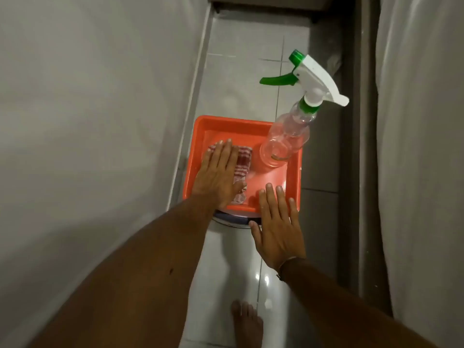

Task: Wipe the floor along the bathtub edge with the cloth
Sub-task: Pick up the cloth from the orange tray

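Note:
A red-and-white checked cloth [67,160] lies folded in the left half of an orange tray [295,172]. My left hand [217,173] rests flat on the cloth, fingers stretched and together, covering most of it. My right hand [277,224] hovers flat over the tray's near right corner, fingers apart, holding nothing. The white bathtub wall [88,146] fills the left side, and its base edge [193,101] runs along the tiled floor [241,79].
A clear spray bottle [288,139] with a white and green trigger head stands in the tray's right half. The tray sits on a round stool or bucket top [233,221]. A bare foot [247,325] stands on the glossy tiles. A grey step and white curtain [421,146] close the right side.

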